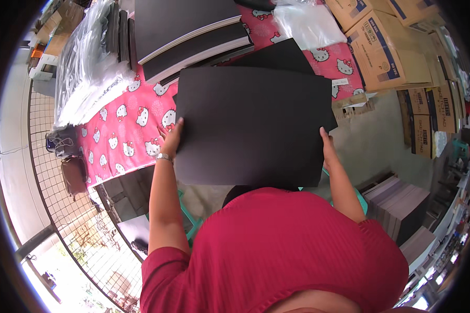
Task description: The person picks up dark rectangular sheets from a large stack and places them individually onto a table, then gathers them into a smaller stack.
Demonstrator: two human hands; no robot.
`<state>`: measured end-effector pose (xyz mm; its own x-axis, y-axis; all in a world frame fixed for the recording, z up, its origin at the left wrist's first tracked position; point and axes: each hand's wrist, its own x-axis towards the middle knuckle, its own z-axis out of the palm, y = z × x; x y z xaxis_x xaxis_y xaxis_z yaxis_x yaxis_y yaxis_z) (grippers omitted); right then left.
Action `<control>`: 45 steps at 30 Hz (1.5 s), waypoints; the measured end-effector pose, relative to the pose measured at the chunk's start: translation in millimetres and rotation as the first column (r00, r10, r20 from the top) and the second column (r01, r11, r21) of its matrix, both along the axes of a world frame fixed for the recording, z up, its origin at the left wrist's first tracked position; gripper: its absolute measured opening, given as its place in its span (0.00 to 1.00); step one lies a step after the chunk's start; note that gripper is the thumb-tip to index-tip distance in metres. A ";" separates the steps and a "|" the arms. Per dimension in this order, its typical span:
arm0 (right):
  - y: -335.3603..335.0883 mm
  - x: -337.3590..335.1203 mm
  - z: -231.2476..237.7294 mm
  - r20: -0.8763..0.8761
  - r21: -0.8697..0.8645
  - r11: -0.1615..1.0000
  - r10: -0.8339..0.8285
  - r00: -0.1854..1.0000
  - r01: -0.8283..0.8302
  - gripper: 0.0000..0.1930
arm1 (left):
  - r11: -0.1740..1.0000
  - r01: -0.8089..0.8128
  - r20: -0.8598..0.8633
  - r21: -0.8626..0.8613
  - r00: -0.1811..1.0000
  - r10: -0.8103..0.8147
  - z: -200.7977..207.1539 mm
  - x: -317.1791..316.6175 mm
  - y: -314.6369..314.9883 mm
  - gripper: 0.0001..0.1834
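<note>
A large black board [250, 128] is held level in front of my body, one hand at each side edge. My left hand [172, 140], with a metal watch [164, 156] on its wrist, grips the left edge; its fingers go partly under the board. On the opposite edge my right hand [327, 145] has its thumb on top, with the other fingers mostly hidden. Whether it is one board or several together, I cannot tell. Beneath its far side another black board [284, 56] lies askew on the table.
A pink patterned cloth [112, 148] covers the table. Stacks of black boards with pale edges [193, 39] stand at its far side. Clear plastic bags lie at the far left [83, 73] and far right [305, 26]. Cardboard boxes [373, 57] are on the right; stacked boards [397, 201] sit lower right.
</note>
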<state>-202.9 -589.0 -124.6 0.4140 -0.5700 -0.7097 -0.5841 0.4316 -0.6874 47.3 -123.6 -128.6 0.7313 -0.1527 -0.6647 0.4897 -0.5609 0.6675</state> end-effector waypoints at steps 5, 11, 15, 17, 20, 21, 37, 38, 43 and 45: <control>-6.7 -20.7 6.8 -0.052 -0.166 0.962 0.208 0.977 -0.214 0.37 | 0.981 -0.121 0.161 0.150 0.982 0.096 -8.9 -33.6 11.9 0.53; -9.6 11.2 71.4 0.055 -0.057 0.981 0.188 0.981 -0.185 0.34 | 0.962 -0.272 -0.174 -0.031 0.949 0.263 -3.9 -38.2 18.6 0.68; -23.0 34.1 109.3 0.140 -0.146 0.963 0.246 0.959 -0.225 0.33 | 0.933 -0.345 0.034 -0.097 0.936 0.350 50.9 -52.4 -6.4 0.63; -22.2 47.4 124.6 0.283 -0.349 0.915 0.310 0.908 -0.203 0.31 | 0.879 -0.420 -0.084 -0.226 0.907 0.412 71.2 -59.9 2.0 0.58; -23.4 72.3 151.9 0.434 -0.531 0.830 0.438 0.787 -0.169 0.29 | 0.815 -0.421 0.188 -0.398 0.832 0.522 109.0 -66.1 7.4 0.45; -28.7 85.5 157.3 0.474 -0.577 0.802 0.483 0.736 -0.155 0.28 | 0.822 -0.327 0.286 -0.466 0.824 0.490 116.7 -62.8 12.4 0.43; -80.2 163.0 140.2 0.383 -0.670 0.612 0.770 0.511 -0.420 0.41 | 0.820 -0.246 0.472 -0.517 0.717 0.513 108.2 -71.4 63.8 0.32; -66.1 160.7 178.2 0.568 -0.595 0.742 0.660 0.492 -0.309 0.44 | 0.791 -0.102 0.500 -0.603 0.724 0.475 141.9 -71.1 43.0 0.31; -54.2 187.1 214.3 0.777 -0.567 0.816 0.576 0.254 -0.117 0.50 | 0.629 -0.145 0.411 -0.763 0.643 0.646 188.5 -42.2 11.0 0.38; -53.4 199.3 220.9 0.709 -0.549 0.805 0.592 0.383 -0.226 0.50 | 0.647 -0.202 0.471 -0.735 0.535 0.702 168.8 -26.4 44.2 0.36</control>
